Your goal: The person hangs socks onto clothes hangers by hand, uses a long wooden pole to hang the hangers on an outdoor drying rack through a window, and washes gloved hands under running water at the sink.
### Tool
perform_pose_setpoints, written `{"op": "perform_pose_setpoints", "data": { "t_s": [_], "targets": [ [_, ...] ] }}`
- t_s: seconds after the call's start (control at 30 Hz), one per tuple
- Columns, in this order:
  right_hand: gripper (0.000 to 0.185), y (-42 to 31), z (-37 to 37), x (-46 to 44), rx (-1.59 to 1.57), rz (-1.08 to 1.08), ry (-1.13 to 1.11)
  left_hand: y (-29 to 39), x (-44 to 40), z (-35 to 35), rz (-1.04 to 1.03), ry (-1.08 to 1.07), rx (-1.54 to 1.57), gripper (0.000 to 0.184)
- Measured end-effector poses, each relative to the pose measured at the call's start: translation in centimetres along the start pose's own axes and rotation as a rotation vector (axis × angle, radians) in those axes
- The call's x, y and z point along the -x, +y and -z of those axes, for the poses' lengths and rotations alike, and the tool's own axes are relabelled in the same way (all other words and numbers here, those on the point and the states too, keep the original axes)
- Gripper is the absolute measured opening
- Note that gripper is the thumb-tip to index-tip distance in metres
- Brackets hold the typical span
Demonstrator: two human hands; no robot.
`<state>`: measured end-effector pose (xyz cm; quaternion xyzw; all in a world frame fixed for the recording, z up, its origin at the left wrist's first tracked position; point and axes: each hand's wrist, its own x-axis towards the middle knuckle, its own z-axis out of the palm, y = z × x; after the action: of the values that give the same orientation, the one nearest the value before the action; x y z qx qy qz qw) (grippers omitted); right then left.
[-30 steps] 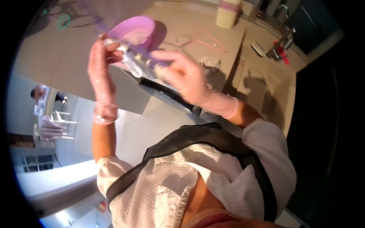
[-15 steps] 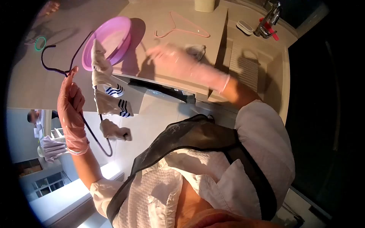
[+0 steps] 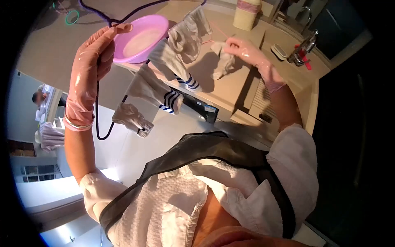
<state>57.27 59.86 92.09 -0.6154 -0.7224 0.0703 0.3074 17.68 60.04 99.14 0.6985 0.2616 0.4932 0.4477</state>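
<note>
Since the earlier frame, a loose white cloth (image 3: 224, 61) has left its place on the tabletop (image 3: 45, 53) and now dangles from the right hand (image 3: 251, 52), just above that surface. Nearest are the pale shirt (image 3: 160, 206) and black apron (image 3: 197, 152) on the wearer's body. Beyond them, the gloved left hand has its fingers closed around the neck of a dark hanger (image 3: 97, 109); the right hand, also gloved, pinches the loose cloth between its fingers. Four whitish socks (image 3: 154, 88) hang in a row along the hanger's bar, the middle two with dark blue stripes. Behind the hanger stands a pink basin (image 3: 123, 47). Right of the tabletop is a beige sink (image 3: 304, 88), with a soap dish (image 3: 279, 51) and a tap (image 3: 304, 47) at its far edge. Well away at left, another person (image 3: 37, 99) is near a cloth-draped chair (image 3: 51, 136).
</note>
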Motion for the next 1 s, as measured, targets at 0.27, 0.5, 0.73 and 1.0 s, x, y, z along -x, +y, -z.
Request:
{"op": "perform_pose_setpoints", "data": {
  "t_s": [0.27, 0.5, 0.73, 1.0],
  "targets": [
    [0.018, -6.5, 1.4, -1.1, -0.146, 0.138, -0.086, 0.5, -1.5, -0.1, 0.063, -0.037, 0.006, 0.026],
    [0.019, -7.6, 2.7, -1.4, 0.017, 0.317, 0.011, -0.8, -4.9, -1.6, 0.076, -0.171, 0.064, 0.021],
    [0.024, -10.6, 1.5, 0.9, -0.558, 0.311, -0.015, -1.8, -9.8, -4.6, 0.091, -0.194, 0.143, 0.017],
    [0.027, -12.3, -10.2, 2.4, -0.875, -0.082, -0.300, -0.4, -12.2, -7.6, 0.045, -0.324, 0.211, 0.015]
  ]
}}
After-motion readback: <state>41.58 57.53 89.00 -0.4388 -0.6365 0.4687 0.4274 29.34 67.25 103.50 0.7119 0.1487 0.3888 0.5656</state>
